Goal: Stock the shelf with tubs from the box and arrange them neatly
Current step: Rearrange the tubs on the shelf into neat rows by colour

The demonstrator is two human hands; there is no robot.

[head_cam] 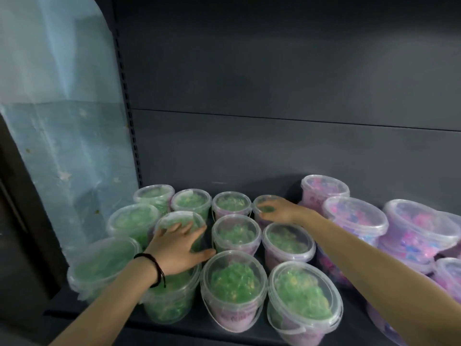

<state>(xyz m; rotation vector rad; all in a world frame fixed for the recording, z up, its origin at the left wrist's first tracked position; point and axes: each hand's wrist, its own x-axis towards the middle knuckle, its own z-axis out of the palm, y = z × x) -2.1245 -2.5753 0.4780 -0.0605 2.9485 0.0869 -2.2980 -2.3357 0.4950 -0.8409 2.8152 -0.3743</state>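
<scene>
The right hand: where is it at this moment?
In the head view, the right hand lies on the green tub at the right end of the back row, fingers curled over its lid, beside the pink tubs.

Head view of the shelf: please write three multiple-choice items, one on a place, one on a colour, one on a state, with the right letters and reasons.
1. Where does the right hand rest? A. On a yellow tub. B. On the rightmost green tub of the back row. C. On the floor.
2. What colour fills the right-hand tubs beside the green tubs? A. Pink and purple. B. Yellow. C. Black.
3. How are the lids of the green tubs? A. Off. B. Stacked aside. C. On.
Answers: 1 B, its fingers lie on that tub; 2 A, pink and purple show through the clear walls; 3 C, each visible top bears a clear lid.
</scene>
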